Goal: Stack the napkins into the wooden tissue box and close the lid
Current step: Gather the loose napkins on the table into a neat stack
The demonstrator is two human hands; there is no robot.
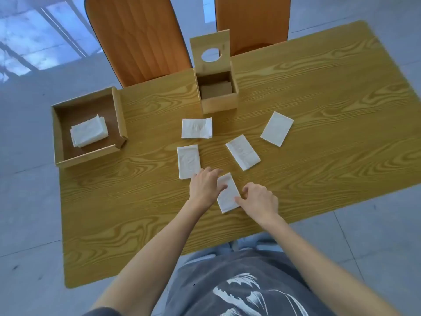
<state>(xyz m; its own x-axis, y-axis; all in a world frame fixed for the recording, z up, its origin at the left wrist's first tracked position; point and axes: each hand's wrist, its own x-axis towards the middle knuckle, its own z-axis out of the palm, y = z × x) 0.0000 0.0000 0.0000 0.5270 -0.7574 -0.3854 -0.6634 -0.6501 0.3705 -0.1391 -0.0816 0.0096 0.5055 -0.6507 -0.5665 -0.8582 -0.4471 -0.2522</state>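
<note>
Five folded napkins lie loose on the desk (319, 110), and the nearest napkin (227, 197), close to the near edge, sits between a person's two hands; the left hand (206, 187) lies over its left side with fingers spread flat, pressing rather than pinching, while the right hand (259, 199) touches its lower right corner with fingers curled loosely, closed on nothing as far as can be seen; neither hand has lifted the paper; the step in hand appears to be squaring or gathering this first napkin before it goes into the box; the wooden tissue box (219, 103) stands toward the far edge, its lid (210, 50) swung upright with the round hole showing, its inside apparently bare of napkins; four more pieces wait between hands and box: one just beside the left hand (188, 161), one below the box (197, 128), one at centre (242, 152), one further right (277, 128); a shallow wooden tray (88, 156) at the left edge holds a further napkin stack (88, 131); the next move likely calls for a pinch at an edge, a lift, and a carry to the open box.
</note>
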